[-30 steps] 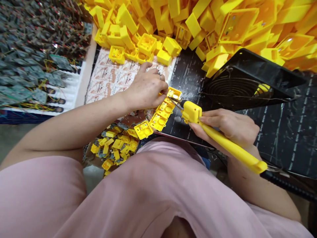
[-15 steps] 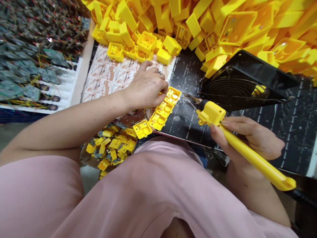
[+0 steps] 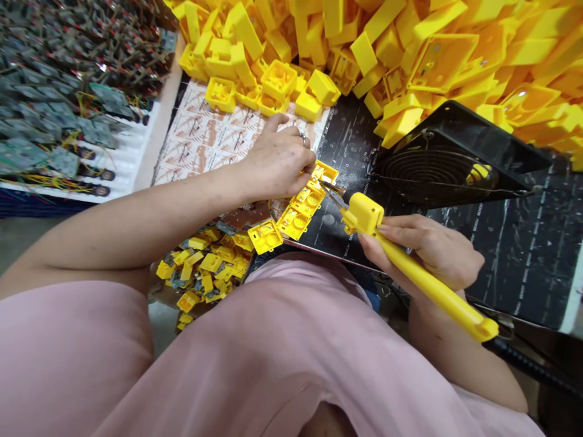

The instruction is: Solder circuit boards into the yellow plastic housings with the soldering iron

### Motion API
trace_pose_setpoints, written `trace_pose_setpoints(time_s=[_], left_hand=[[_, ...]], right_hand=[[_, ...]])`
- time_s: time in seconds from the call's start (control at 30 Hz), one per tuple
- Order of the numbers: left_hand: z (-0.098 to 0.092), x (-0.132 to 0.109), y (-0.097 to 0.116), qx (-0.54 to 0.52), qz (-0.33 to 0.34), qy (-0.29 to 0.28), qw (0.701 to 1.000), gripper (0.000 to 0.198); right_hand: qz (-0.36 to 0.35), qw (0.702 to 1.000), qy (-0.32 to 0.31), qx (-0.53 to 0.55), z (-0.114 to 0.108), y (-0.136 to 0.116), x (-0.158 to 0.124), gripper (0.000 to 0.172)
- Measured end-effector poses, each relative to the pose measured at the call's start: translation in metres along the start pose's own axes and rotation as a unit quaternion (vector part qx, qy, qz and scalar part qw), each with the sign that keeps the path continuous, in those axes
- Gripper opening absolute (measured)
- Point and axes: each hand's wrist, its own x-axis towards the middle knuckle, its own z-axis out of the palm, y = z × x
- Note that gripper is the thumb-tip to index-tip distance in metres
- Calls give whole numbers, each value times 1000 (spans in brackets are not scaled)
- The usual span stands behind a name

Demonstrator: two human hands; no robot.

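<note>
My left hand (image 3: 282, 159) reaches over the left side of a short row of open yellow plastic cases (image 3: 295, 222). Its thumb and forefinger are bent together at the upper case (image 3: 328, 172); whatever they pinch is hidden. In my right hand (image 3: 432, 249) is a yellow soldering iron (image 3: 405, 267) with a long handle and a thin feed tube beside its tip. That tip lies over the upper case, close to my left fingertips. At the row's near end sits one more open case (image 3: 265, 237), slightly turned.
Yellow casings (image 3: 364, 54) are heaped along the back. A black fan (image 3: 446, 158) stands right of the row on the black mat (image 3: 501, 255). Circuit boards with wires (image 3: 54, 133) fill a white foam tray (image 3: 127, 164) at left. Filled yellow pieces (image 3: 212, 264) lie below the table edge.
My right hand has brought the soldering iron leftward, and its tip has gone from beside the row to over the upper case. My left hand keeps its place at that case.
</note>
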Motion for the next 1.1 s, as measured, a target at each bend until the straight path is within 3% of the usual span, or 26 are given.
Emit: trace_pose_setpoints(time_s=[0.13,0.33,0.53,0.8,0.93,1.1], left_hand=[[-1,0,0,-2,-1,-2,1000,33],[2,0,-3,4,17,15,1000,32],[3,1,0,8,7,8,1000,30],[4,1,-2,4,16,19,1000,31],[3,1,-1,14,15,7,1000,31],[2,2,0,6,10,-1,1000,29]], right_hand=[[-19,999,-25,-8,4,2,8,21],[-13,998,-65,-14,-2,2,18,21],[29,999,-37,2,-10,3,15,23],[1,998,-64,1,-1,3,21,16],[33,996,-84,16,-2,4,13,19],[85,996,-5,-25,-7,5,-1,25]])
